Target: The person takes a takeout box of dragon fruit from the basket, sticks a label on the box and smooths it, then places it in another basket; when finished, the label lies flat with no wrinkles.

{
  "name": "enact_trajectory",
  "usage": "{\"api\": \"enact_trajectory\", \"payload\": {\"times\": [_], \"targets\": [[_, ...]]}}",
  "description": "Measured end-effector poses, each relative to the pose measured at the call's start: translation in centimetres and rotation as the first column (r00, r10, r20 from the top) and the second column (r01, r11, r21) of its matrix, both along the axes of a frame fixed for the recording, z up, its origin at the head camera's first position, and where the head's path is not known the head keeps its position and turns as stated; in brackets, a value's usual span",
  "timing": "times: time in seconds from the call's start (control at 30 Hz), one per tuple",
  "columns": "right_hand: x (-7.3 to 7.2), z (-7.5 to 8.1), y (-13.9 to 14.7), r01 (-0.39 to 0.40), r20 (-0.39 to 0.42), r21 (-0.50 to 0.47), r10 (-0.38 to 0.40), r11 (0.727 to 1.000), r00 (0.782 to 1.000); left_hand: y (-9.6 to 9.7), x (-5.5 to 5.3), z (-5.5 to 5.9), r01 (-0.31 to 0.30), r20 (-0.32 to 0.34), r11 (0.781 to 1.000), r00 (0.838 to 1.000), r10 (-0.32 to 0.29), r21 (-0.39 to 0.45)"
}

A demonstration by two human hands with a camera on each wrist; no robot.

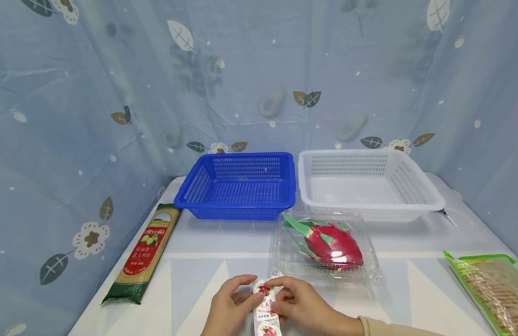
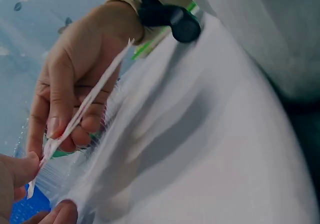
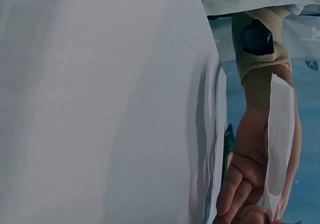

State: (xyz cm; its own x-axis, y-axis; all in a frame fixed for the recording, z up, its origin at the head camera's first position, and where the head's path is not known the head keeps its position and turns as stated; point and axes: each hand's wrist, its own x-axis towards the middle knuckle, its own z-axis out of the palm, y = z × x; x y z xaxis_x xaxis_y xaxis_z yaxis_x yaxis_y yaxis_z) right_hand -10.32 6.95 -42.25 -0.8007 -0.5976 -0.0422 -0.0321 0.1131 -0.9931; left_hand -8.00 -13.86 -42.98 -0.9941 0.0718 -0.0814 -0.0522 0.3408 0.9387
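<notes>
A strip of white labels [image 1: 266, 313] printed with red dragon fruit is held up between both hands near the front of the table. My left hand [image 1: 230, 304] pinches its upper left edge, thumb on the printed face. From the other side, my right hand [image 1: 303, 302] pinches it between thumb and fingers. The left wrist view shows the strip [image 2: 92, 96] almost edge-on, and its plain back [image 3: 281, 134] faces the right wrist camera. Just beyond the hands lies a clear plastic clamshell box [image 1: 368, 266] with a red dragon fruit [image 1: 336, 245] inside.
A blue basket [image 1: 235, 213] and a white basket [image 1: 360, 210] stand side by side at the back. To the left lies a pack of spaghetti [image 1: 145, 249]; at the right edge is a green-edged clear bag [image 1: 494, 287] of brownish food. A thin pen-like object [image 1: 449, 217] lies beside the white basket.
</notes>
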Motion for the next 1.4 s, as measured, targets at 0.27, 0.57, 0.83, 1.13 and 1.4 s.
{"api": "enact_trajectory", "payload": {"times": [0.27, 0.57, 0.83, 1.13, 1.4], "targets": [[0.0, -0.1, -0.1, 0.003, -0.027, -0.012, -0.004, 1.0, 1.0, -0.3, -0.2, -0.1, 0.004, 0.156, 0.99, 0.987, -0.026, 0.143], [0.1, 0.0, -0.6, 0.093, -0.06, -0.012, -0.093, 0.996, 0.994, 0.0, 0.0, 0.5, -0.008, 0.161, 0.985, 0.987, -0.02, 0.173], [0.1, 0.0, -0.5, 0.115, -0.102, -0.029, -0.118, 0.993, 0.988, -0.1, -0.2, 0.7, 0.006, 0.163, 0.985, 0.986, -0.035, 0.175], [0.1, -0.1, -0.9, 0.183, -0.07, -0.022, -0.184, 0.983, 0.98, 0.3, 0.0, 0.9, 0.05, 0.1, 0.979, 0.992, -0.07, 0.196], [0.4, 0.0, -0.8, 0.214, -0.151, 0.015, -0.21, 0.977, 0.966, 0.5, 0.2, 0.7, -0.005, 0.132, 0.983, 0.991, -0.02, 0.181]]}}
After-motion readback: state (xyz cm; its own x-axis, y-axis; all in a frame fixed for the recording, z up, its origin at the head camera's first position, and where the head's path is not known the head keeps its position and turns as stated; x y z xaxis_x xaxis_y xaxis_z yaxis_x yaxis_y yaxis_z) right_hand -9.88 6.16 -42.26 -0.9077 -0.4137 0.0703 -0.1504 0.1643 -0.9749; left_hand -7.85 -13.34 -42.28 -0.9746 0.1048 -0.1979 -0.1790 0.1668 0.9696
